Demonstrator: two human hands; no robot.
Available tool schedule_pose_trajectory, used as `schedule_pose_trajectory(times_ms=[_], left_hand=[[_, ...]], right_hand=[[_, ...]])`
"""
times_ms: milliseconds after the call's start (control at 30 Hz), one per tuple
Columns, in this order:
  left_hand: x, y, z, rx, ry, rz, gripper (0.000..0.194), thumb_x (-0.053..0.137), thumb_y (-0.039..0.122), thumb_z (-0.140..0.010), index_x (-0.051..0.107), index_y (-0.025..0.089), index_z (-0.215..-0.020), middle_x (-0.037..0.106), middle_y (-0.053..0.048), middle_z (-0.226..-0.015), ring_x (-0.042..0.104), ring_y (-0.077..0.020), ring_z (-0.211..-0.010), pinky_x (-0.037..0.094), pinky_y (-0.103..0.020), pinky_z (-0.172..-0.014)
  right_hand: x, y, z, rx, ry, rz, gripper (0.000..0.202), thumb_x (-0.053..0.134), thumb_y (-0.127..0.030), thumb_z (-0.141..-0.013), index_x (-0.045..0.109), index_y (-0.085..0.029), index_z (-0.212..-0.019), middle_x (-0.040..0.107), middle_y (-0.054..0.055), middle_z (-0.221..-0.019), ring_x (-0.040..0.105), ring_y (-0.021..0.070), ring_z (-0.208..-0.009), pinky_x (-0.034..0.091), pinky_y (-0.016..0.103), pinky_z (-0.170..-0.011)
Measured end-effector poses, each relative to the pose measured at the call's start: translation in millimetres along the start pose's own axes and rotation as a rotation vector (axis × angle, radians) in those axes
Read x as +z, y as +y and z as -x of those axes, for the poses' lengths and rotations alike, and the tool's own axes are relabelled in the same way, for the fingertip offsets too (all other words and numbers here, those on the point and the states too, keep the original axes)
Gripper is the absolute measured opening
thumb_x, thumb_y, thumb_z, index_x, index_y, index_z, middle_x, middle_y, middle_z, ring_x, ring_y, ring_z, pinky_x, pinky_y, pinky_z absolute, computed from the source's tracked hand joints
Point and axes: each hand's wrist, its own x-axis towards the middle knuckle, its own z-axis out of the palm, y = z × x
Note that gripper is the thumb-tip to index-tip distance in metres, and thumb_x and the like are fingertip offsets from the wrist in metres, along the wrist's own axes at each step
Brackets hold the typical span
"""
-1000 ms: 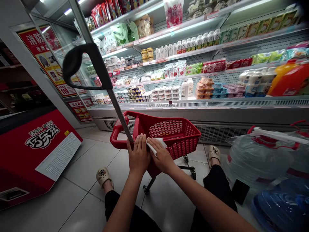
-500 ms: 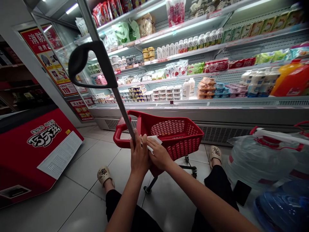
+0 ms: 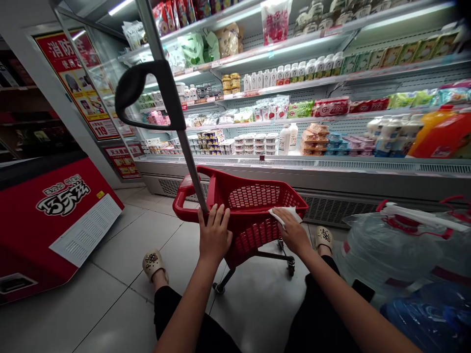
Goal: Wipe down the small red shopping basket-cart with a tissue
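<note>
A red plastic shopping cart [image 3: 253, 238] with a perforated basket stands right in front of me. My left hand [image 3: 214, 234] lies on its near side at the rim, beside the foot of the grey pole [image 3: 193, 169], fingers stretched and a little apart. Farther right along the same rim, my right hand [image 3: 293, 234] presses a white tissue [image 3: 293, 213] against the edge. Part of the tissue is hidden beneath my fingers. High on the pole is a black loop handle [image 3: 171, 100].
Behind the cart runs a refrigerated display [image 3: 228, 166] stocked with dairy goods and drinks. A red freezer chest [image 3: 84, 230] stands left. At right are large clear water jugs [image 3: 393, 245], a blue jug [image 3: 430, 314] and a dark phone [image 3: 363, 290]. My clog-shod feet flank the cart.
My right hand has slid right along the basket rim with the tissue, away from my left hand. My left hand stays near the pole. The view has shifted slightly.
</note>
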Motion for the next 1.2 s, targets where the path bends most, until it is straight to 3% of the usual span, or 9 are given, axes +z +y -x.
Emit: schedule_pose_trajectory(times_ms=[100, 200, 267, 367, 567, 667, 800, 1067, 1200], left_hand=[[1.4, 0, -2, -0.011, 0.008, 0.006, 0.061, 0.055, 0.018, -0.084, 0.059, 0.021, -0.145, 0.054, -0.009, -0.155, 0.041, -0.0326, -0.149, 0.000, -0.063, -0.130], [1.7, -3, -3, 0.000, 0.004, 0.003, 0.061, 0.054, 0.017, -0.085, 0.058, 0.020, -0.145, 0.052, -0.009, -0.157, 0.040, -0.0309, -0.150, -0.001, -0.062, -0.130], [1.3, -5, -2, 0.012, -0.004, -0.003, 0.061, 0.053, 0.017, -0.085, 0.057, 0.021, -0.146, 0.050, -0.008, -0.158, 0.039, -0.0297, -0.151, -0.002, -0.061, -0.130], [0.6, -8, -1, 0.026, -0.009, -0.004, 0.063, 0.053, 0.016, -0.085, 0.055, 0.021, -0.148, 0.048, -0.007, -0.160, 0.037, -0.0284, -0.152, -0.004, -0.060, -0.130], [3.1, -6, 0, 0.029, 0.015, 0.028, 0.062, 0.052, 0.016, -0.086, 0.054, 0.019, -0.148, 0.047, -0.008, -0.160, 0.036, -0.0283, -0.153, -0.007, -0.059, -0.129], [5.8, -5, -1, 0.022, 0.035, 0.041, 0.061, 0.054, 0.017, -0.086, 0.056, 0.019, -0.147, 0.049, -0.009, -0.159, 0.037, -0.0303, -0.152, -0.005, -0.061, -0.129], [8.7, -5, -2, 0.016, 0.050, 0.044, 0.061, 0.056, 0.017, -0.084, 0.058, 0.019, -0.145, 0.050, -0.009, -0.158, 0.037, -0.0312, -0.152, -0.006, -0.061, -0.129], [14.4, -5, -5, 0.003, 0.055, 0.047, 0.064, 0.057, 0.014, -0.082, 0.057, 0.020, -0.146, 0.049, -0.008, -0.159, 0.036, -0.0309, -0.153, -0.006, -0.059, -0.130], [15.7, -8, -5, 0.016, 0.044, 0.047, 0.066, 0.056, 0.014, -0.082, 0.055, 0.021, -0.148, 0.047, -0.008, -0.161, 0.035, -0.0303, -0.154, -0.006, -0.059, -0.130]], right_hand=[[14, -40, -11, -0.046, -0.019, -0.028, 0.055, 0.038, -0.022, -0.100, 0.051, -0.023, -0.153, 0.055, 0.007, -0.154, 0.043, 0.0252, -0.148, 0.037, 0.052, -0.124], [30, -95, -24, -0.186, -0.062, -0.113, 0.062, 0.040, -0.018, -0.097, 0.042, -0.019, -0.159, 0.045, 0.006, -0.162, 0.035, 0.0229, -0.153, 0.033, 0.047, -0.127], [35, -116, -29, -0.237, -0.066, -0.155, 0.064, 0.039, -0.016, -0.097, 0.038, -0.020, -0.161, 0.043, 0.005, -0.163, 0.034, 0.0212, -0.153, 0.032, 0.046, -0.127], [30, -105, -27, -0.259, -0.070, -0.147, 0.065, 0.038, -0.015, -0.098, 0.035, -0.024, -0.162, 0.044, 0.003, -0.163, 0.035, 0.0208, -0.152, 0.032, 0.047, -0.127], [2, -4, -3, -0.066, -0.035, 0.015, 0.056, 0.034, -0.027, -0.103, 0.043, -0.026, -0.158, 0.049, 0.004, -0.159, 0.038, 0.0242, -0.151, 0.034, 0.051, -0.125], [-5, 18, 0, 0.033, -0.023, 0.038, 0.053, 0.032, -0.034, -0.105, 0.049, -0.024, -0.154, 0.053, 0.006, -0.156, 0.041, 0.0251, -0.149, 0.037, 0.051, -0.123], [2, 1, -8, 0.067, -0.017, 0.020, 0.051, 0.034, -0.034, -0.105, 0.055, -0.021, -0.150, 0.056, 0.008, -0.153, 0.044, 0.0260, -0.147, 0.038, 0.051, -0.122], [34, -100, -32, -0.151, -0.061, -0.106, 0.058, 0.039, -0.019, -0.100, 0.043, -0.017, -0.158, 0.047, 0.007, -0.160, 0.037, 0.0231, -0.151, 0.034, 0.047, -0.125], [33, -105, -36, -0.223, -0.069, -0.119, 0.061, 0.039, -0.016, -0.098, 0.041, -0.020, -0.159, 0.048, 0.006, -0.160, 0.039, 0.0213, -0.150, 0.033, 0.046, -0.126]])
